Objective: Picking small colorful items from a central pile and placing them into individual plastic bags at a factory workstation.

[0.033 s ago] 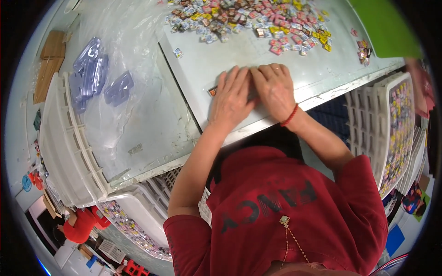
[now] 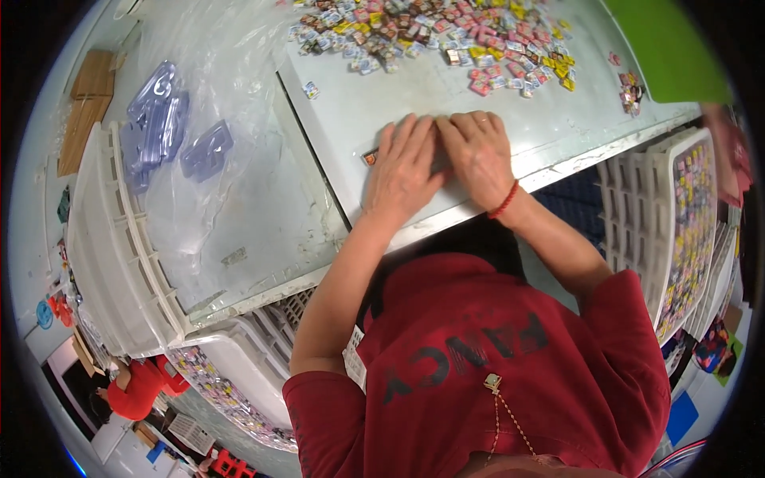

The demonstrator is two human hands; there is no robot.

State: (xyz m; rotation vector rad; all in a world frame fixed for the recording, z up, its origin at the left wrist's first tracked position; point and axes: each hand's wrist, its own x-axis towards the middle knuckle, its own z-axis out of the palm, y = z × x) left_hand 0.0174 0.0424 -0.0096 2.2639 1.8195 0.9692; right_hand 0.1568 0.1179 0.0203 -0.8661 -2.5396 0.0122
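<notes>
My left hand (image 2: 403, 169) lies palm down on the white tabletop, its fingers stretched out. My right hand (image 2: 478, 153), with a red cord bracelet at the wrist, rests close beside it, palm down and fingers lightly bent. Past the outer side of my left hand pokes the end of a small dark piece with an orange mark (image 2: 370, 158). Something dark shows in the gap between the hands, but most of what lies beneath them is hidden. Beyond them spreads a pile of small colourful pieces (image 2: 510, 60) in pink, yellow, white, blue and brown.
Clear bluish plastic packs (image 2: 205, 151) lie on plastic film at the left. A lone piece (image 2: 311, 90) sits near the table seam. A green board (image 2: 669, 48) covers the far right corner. White crates (image 2: 637, 215) stand below the edge. A person in red (image 2: 135, 390) is at far left.
</notes>
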